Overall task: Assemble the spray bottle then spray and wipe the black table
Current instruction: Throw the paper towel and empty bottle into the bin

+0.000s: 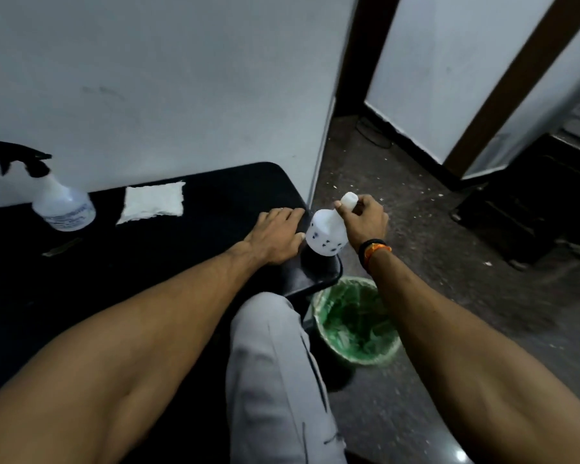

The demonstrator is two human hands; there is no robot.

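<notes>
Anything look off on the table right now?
The white bottle in the right hand is tilted at the black table's corner, above the green-lined bin. No spill visible.

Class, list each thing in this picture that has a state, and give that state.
Spray bottle: upright, trigger head on.
White bottle: tilted, held at the neck.
Cloth: folded, flat on the black table.
Bin: open, green liner.
Left hand: flat on table.
Right hand: gripping bottle.

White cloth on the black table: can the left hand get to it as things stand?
Probably yes. The left hand lies flat and empty on the black table, and the white cloth sits just beyond it to the left with only bare tabletop between them.
</notes>
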